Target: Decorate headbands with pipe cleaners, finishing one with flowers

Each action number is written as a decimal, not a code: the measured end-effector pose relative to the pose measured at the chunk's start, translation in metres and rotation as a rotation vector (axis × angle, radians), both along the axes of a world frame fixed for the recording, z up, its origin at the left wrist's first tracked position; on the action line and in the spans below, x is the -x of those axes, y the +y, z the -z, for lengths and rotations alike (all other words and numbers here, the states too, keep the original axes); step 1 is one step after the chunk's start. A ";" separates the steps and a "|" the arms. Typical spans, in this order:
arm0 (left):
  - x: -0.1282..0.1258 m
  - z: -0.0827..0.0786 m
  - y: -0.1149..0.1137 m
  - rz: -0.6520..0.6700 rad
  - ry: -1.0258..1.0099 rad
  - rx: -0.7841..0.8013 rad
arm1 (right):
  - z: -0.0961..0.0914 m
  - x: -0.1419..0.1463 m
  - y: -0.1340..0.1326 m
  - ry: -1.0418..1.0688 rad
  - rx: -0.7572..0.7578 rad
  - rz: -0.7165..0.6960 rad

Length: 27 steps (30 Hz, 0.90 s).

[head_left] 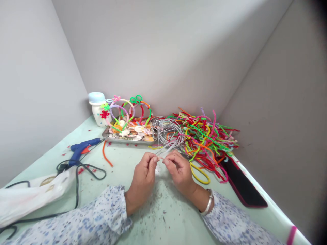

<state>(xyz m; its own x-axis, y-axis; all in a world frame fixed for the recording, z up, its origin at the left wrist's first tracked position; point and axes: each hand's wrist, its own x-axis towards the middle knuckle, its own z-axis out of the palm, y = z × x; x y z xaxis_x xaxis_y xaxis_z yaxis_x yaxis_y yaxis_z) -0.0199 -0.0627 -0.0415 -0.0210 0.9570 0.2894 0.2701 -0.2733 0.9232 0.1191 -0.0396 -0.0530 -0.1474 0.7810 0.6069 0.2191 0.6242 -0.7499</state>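
Note:
My left hand (146,174) and my right hand (179,172) are close together over the middle of the table. Thumb and forefinger of each are pinched, with the tips almost meeting. A tiny thin piece (160,158) shows between the fingertips, too small to name. Just beyond my hands lies a loose coil of grey wire (170,131). A yellow pipe cleaner (200,174) bent in a loop rests beside my right hand, at the front of a heap of multicoloured pipe cleaners (204,136).
A metal tray (127,140) holds seashells (139,129), with pipe-cleaner headbands (150,112) at it. Left are a white jar (98,114), a blue glue gun (79,149) with a looping black cord (77,190), and a white plastic bag (30,200). A dark flat object (242,183) lies right.

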 end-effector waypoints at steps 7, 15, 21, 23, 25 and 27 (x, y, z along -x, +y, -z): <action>0.000 0.003 0.001 -0.001 0.082 -0.007 | 0.000 0.001 0.002 0.003 0.046 0.031; 0.001 0.006 0.004 0.011 0.157 -0.023 | 0.004 0.001 0.004 0.008 0.099 0.033; 0.001 0.004 0.004 0.036 0.159 -0.029 | 0.006 0.000 0.005 0.027 0.140 0.024; 0.000 0.003 0.004 0.042 0.162 -0.034 | 0.006 0.000 0.006 0.039 0.154 0.022; 0.000 0.003 0.004 0.047 0.160 -0.042 | 0.006 0.000 0.006 0.058 0.175 0.019; 0.000 0.002 0.003 0.054 0.160 -0.053 | 0.006 0.000 0.006 0.081 0.209 0.014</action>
